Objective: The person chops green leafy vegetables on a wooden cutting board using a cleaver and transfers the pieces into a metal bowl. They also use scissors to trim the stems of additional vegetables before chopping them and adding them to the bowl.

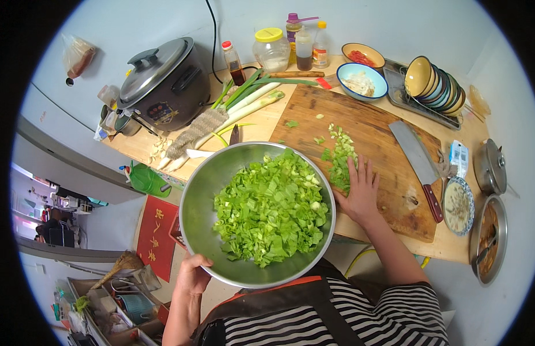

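My left hand [193, 273] grips the near-left rim of a wide stainless steel bowl [200, 207], thumb over the edge. Chopped leafy greens [272, 212] fill much of the bowl, which is held against the front edge of a wooden cutting board [306, 108]. My right hand [361, 188] lies palm down on the board, fingers extended, beside a strip of chopped greens [342, 155] close to the bowl's right rim. A cleaver [416, 153] with a dark red handle rests on the board's right side, apart from my hand.
Leeks [250, 101] and a lidded electric cooker [163, 86] occupy the left. Behind the board stand a yellow-lidded jar [271, 52], bottles, and a blue bowl [357, 93] of white food. Stacked enamel bowls [419, 77], a patterned bowl [458, 207] and a metal pot [489, 166] line the right.
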A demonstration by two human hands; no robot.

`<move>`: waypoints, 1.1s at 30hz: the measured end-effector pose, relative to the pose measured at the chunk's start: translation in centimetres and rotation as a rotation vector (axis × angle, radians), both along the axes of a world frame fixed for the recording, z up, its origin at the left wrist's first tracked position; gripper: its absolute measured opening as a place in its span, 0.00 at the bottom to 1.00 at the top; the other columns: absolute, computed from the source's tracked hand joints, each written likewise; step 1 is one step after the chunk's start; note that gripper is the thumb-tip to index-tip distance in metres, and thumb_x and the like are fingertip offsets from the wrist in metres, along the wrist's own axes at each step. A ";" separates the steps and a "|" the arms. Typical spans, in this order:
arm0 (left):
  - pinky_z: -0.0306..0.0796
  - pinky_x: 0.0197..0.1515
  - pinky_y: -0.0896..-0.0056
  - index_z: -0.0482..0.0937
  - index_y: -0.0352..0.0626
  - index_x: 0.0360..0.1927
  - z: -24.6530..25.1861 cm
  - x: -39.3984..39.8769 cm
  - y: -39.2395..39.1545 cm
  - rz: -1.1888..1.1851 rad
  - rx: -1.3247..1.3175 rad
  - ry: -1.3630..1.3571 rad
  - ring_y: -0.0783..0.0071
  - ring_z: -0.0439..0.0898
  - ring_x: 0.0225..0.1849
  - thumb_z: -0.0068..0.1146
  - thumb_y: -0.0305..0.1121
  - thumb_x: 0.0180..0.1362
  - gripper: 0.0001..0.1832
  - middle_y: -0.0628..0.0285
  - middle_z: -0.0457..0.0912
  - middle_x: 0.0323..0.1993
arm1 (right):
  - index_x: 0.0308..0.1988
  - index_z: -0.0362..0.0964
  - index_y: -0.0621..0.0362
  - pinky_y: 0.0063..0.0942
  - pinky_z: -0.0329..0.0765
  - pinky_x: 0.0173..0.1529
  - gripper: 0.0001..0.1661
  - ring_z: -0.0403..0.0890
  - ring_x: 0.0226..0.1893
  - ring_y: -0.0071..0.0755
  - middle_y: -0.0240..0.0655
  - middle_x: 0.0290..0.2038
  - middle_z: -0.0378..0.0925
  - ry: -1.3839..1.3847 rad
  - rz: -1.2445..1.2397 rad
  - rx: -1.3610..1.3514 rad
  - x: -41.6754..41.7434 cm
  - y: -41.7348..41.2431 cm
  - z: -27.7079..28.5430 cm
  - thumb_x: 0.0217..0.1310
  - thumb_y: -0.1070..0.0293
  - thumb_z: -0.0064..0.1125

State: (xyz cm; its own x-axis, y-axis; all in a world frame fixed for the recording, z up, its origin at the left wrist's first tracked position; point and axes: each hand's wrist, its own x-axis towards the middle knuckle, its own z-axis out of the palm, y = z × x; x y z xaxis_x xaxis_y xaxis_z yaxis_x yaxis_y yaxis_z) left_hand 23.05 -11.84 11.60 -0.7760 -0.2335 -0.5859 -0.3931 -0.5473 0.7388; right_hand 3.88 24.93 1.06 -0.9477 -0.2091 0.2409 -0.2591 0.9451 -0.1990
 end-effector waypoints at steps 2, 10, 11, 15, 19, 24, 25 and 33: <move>0.72 0.54 0.55 0.73 0.28 0.50 -0.3 0.1 -0.3 -0.009 0.002 -0.001 0.55 0.77 0.44 0.51 0.23 0.36 0.30 0.51 0.78 0.42 | 0.72 0.43 0.45 0.71 0.47 0.66 0.57 0.42 0.72 0.62 0.46 0.74 0.40 0.011 -0.001 -0.057 -2.4 -0.8 -0.1 0.52 0.41 0.64; 0.72 0.50 0.59 0.73 0.30 0.49 -0.2 -0.1 -0.5 -0.017 -0.002 0.007 0.59 0.78 0.42 0.51 0.22 0.37 0.28 0.53 0.78 0.40 | 0.64 0.63 0.42 0.63 0.52 0.66 0.43 0.53 0.69 0.56 0.42 0.67 0.58 0.084 0.156 -0.092 -12.0 -3.5 0.1 0.52 0.38 0.62; 0.72 0.48 0.62 0.72 0.32 0.50 0.2 -0.4 -0.2 -0.018 -0.010 0.000 0.62 0.77 0.41 0.52 0.22 0.37 0.29 0.55 0.77 0.40 | 0.60 0.68 0.43 0.61 0.55 0.65 0.38 0.57 0.67 0.53 0.40 0.64 0.64 0.088 0.202 -0.114 -12.8 -3.7 0.1 0.53 0.40 0.62; 0.72 0.45 0.65 0.71 0.34 0.51 0.0 -0.3 -0.3 -0.017 -0.018 -0.023 0.65 0.76 0.40 0.52 0.22 0.37 0.29 0.57 0.77 0.39 | 0.44 0.78 0.46 0.51 0.68 0.55 0.20 0.70 0.54 0.40 0.31 0.48 0.76 0.170 0.250 -0.192 -14.1 -4.2 0.0 0.53 0.51 0.64; 0.72 0.45 0.64 0.70 0.35 0.52 0.5 -0.5 0.0 -0.021 0.002 -0.042 0.65 0.76 0.40 0.52 0.21 0.38 0.30 0.58 0.76 0.39 | 0.41 0.78 0.48 0.41 0.75 0.45 0.15 0.75 0.46 0.41 0.34 0.43 0.76 0.244 0.265 -0.227 -14.7 -4.0 -1.0 0.51 0.63 0.67; 0.72 0.45 0.60 0.69 0.36 0.54 0.8 -0.7 0.1 -0.048 -0.019 -0.027 0.64 0.76 0.40 0.52 0.22 0.39 0.31 0.58 0.75 0.40 | 0.39 0.78 0.53 0.38 0.79 0.39 0.14 0.80 0.34 0.43 0.38 0.35 0.78 0.204 0.227 -0.441 -16.3 -2.5 -1.3 0.50 0.65 0.68; 0.73 0.44 0.60 0.69 0.36 0.54 1.0 -0.8 0.2 -0.049 -0.025 -0.028 0.64 0.76 0.40 0.52 0.22 0.39 0.31 0.57 0.75 0.40 | 0.39 0.79 0.54 0.37 0.79 0.38 0.14 0.81 0.32 0.42 0.38 0.34 0.79 0.141 0.147 -0.598 -16.6 -2.3 -1.1 0.50 0.66 0.68; 0.77 0.36 0.58 0.71 0.34 0.51 1.2 -1.5 0.6 -0.081 -0.004 -0.040 0.61 0.78 0.39 0.51 0.22 0.40 0.28 0.57 0.76 0.39 | 0.46 0.78 0.55 0.32 0.79 0.39 0.20 0.80 0.34 0.31 0.36 0.37 0.79 -0.284 0.375 -1.058 -4.4 -9.6 11.1 0.52 0.64 0.71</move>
State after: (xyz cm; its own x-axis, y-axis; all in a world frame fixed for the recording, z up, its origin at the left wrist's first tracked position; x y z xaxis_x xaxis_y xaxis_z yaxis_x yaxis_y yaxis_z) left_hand 21.53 -11.27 12.84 -0.7684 -0.1732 -0.6160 -0.4651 -0.5100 0.7236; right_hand -0.57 15.30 12.15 -0.9170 -0.3093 0.2519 -0.3073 0.1450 -0.9405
